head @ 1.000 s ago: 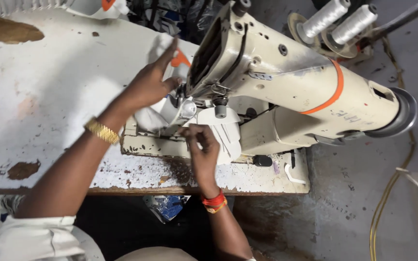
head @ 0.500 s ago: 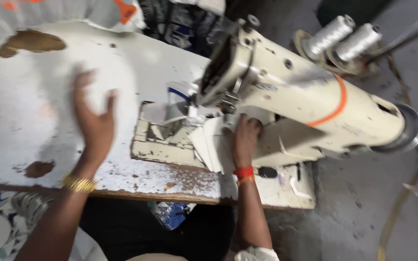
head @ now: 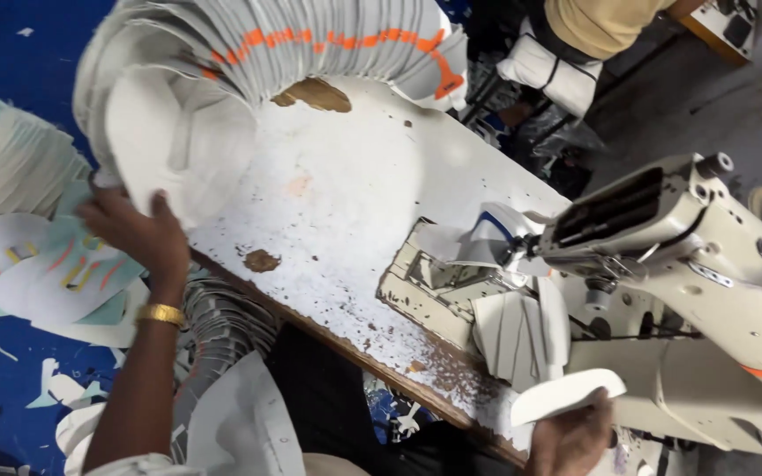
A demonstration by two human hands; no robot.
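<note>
A worn white-painted wooden table (head: pixel 346 220) runs slantwise across the view, its paint chipped away in brown patches and along the near edge. On its far left end lies a long fanned stack of white cut pieces with orange stripes (head: pixel 310 44), curving from the table's corner toward its back edge. At the right end stands a cream industrial sewing machine with an orange band (head: pixel 690 264), with a few loose white fabric pieces (head: pixel 522 330) lying on the scuffed machine bed beneath its head.
</note>
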